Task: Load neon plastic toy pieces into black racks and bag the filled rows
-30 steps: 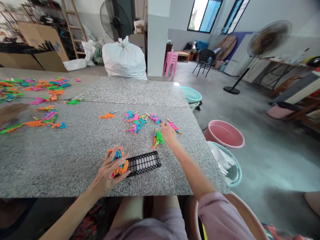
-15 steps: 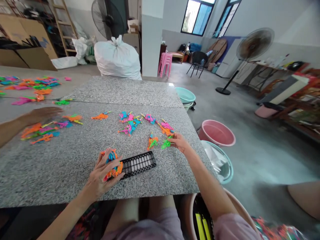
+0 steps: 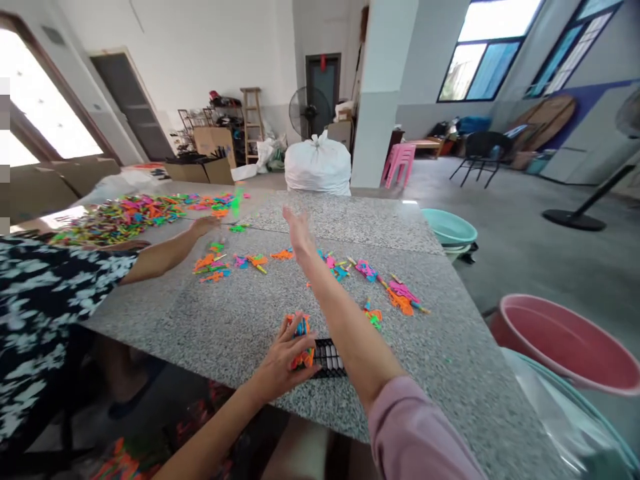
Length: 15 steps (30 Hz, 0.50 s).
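My left hand (image 3: 283, 360) presses a bunch of orange and blue plastic pieces (image 3: 301, 341) against the left end of a black grid tray (image 3: 330, 359) near the front edge of the granite table (image 3: 240, 320). My right hand (image 3: 299, 230) is stretched out flat above the middle of the table, fingers apart, with nothing in it. A green plastic piece (image 3: 235, 203) appears blurred in the air to the left of that hand. Loose coloured pieces (image 3: 367, 270) lie scattered beside my right forearm.
A co-worker in a dark floral top (image 3: 45, 307) sits at the left, a hand (image 3: 203, 227) on a small heap of pieces (image 3: 213, 263). A large pile (image 3: 120, 217) covers the far left. A pink basin (image 3: 565, 347) and a teal basin (image 3: 447, 230) stand right of the table.
My right hand left the pieces at the right and swung up and left over the table, now open. The view turned left, showing the co-worker. My left hand stayed on the bunch.
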### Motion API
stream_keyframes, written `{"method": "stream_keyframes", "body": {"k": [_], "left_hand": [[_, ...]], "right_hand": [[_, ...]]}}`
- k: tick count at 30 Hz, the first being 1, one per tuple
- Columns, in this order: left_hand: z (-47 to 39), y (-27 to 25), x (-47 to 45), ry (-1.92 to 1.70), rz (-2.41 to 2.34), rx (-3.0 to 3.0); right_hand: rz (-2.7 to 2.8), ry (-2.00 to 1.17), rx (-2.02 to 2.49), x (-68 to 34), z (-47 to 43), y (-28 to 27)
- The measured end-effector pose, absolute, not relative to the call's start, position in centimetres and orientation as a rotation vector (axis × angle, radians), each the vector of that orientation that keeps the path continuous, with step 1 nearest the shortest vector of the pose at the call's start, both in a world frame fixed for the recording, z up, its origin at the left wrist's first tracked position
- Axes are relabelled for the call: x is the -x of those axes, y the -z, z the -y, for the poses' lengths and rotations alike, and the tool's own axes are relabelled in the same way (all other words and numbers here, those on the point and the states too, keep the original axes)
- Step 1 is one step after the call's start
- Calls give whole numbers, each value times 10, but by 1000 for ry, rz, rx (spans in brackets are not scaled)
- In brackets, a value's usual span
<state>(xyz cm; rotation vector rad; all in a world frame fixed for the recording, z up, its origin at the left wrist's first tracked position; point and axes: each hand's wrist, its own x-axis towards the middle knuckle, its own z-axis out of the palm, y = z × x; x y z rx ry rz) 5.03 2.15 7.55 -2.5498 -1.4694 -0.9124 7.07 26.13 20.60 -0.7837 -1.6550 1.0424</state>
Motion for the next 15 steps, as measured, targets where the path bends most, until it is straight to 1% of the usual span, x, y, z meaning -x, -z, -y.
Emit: {"method": "stream_keyframes", "body": {"k": [1,3,6,9,11,13,15], "left_hand": [[-21,-76,-51,914,1476,2553],[-20,-77,-51,912,1495,2573],[-21,-76,-52,968,1478,2603],[-22,-75,-52,1059,1427,2614],[-24,-75,-51,1078,1422,2616],[-27,-76,-50,1087,1407,2615],[-28,-77,-49,1089,1381,2613]], "right_hand": [[1674,-1092,793,-65,-257,-211],[1631,-1193,863,-79,-242,-202],[1694,-1204,883,-146,-218,-161],[1792,-1000,1098,-231,-193,-117],[1972,-885,1258,-280,-175,-95],[2170,-770,1379,-316,-160,-80],[2275,-588,1512,-336,-153,-72]]}}
